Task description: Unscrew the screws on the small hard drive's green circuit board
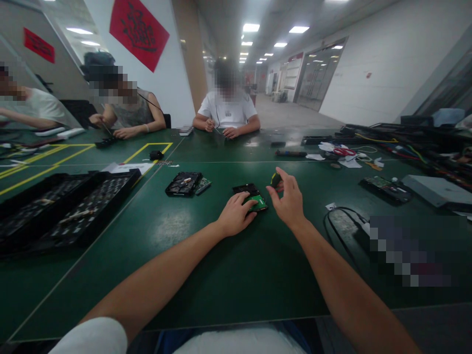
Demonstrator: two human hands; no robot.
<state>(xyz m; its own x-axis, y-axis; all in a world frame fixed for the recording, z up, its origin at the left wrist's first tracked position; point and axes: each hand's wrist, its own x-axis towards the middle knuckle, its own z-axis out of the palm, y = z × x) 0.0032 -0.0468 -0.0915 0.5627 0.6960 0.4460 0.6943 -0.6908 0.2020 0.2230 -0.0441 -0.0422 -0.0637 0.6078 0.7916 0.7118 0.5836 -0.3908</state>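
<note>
A small black casing with a green circuit board (260, 202) lies on the table in front of me. My left hand (238, 212) grips its near left side, with fingertips over the board. Just right of the casing and raised a little, my right hand (288, 199) is closed round the black and yellow handle of a screwdriver (275, 179). Its shaft is too blurred to make out. Left of both hands sits another black casing (183, 183), with a loose green circuit board (202, 185) beside it.
Black compartment trays (73, 216) occupy the left side of the green table (206, 275). On the right lie a black cable (334, 231), a black device (385, 189), a grey metal box (438, 191) and a heap of cables (416, 147). Several people sit across the table.
</note>
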